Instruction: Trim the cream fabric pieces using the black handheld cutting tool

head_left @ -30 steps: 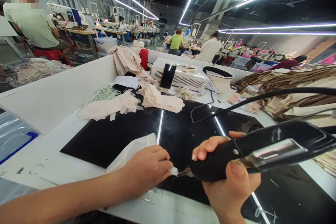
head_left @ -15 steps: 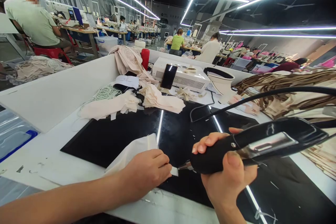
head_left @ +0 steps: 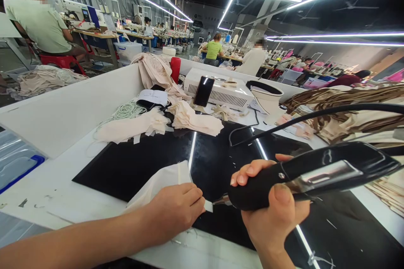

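My left hand (head_left: 176, 210) is closed, its fingers pinching a cream fabric piece (head_left: 166, 178) near the edge of the black mat (head_left: 217, 164). A short white end of fabric (head_left: 208, 206) sticks out past my fingertips. My right hand (head_left: 271, 214) is wrapped around a black corded handheld cutter (head_left: 303, 174) with a silver lever along its body. Its narrow metal tip (head_left: 223, 200) points left, at the white fabric end; whether they touch I cannot tell. Part of the fabric is hidden behind my left hand and forearm.
Cream fabric stacks (head_left: 195, 119) and a green cord bundle (head_left: 128, 111) lie beyond the mat. A phone (head_left: 204, 91) leans on a white vented box (head_left: 221, 86). Brown-edged pieces (head_left: 353, 103) are piled right. A black cable (head_left: 334, 110) arches over the table. People sew farther off.
My left hand and the fabric end have shifted very slightly. The cutter's rear end has moved a little to the right. Both grips are the same.
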`<state>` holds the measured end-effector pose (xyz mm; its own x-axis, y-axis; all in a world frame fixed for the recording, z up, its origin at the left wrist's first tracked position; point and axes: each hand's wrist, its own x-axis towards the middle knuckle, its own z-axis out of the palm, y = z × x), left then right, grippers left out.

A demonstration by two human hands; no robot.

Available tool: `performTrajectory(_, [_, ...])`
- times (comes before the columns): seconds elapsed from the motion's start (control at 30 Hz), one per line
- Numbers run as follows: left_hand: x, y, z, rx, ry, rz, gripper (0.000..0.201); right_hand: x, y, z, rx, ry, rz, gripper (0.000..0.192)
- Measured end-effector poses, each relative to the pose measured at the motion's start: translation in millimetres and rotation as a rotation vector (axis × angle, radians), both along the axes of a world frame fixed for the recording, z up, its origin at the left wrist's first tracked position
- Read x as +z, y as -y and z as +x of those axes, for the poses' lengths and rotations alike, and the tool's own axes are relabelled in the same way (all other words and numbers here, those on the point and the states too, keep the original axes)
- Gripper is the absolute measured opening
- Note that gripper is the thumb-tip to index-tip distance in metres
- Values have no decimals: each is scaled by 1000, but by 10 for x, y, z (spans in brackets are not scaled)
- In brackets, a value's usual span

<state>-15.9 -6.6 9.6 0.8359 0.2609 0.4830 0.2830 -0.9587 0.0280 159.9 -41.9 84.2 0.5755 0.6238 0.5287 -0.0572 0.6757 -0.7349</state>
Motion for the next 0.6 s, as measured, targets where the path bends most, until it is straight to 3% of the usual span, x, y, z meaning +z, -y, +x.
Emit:
performTrajectory(0.2, [4, -4, 1, -12, -11, 52, 21, -13, -18, -43, 7, 19, -8, 39])
performTrajectory(0.43, [115, 9, 36, -58, 72, 118, 18, -1, -8, -53, -9, 35, -18, 40])
performTrajectory(0.6, [68, 5, 43, -69, 12, 148, 23, -9, -21, -63, -2, 31, -6, 38])
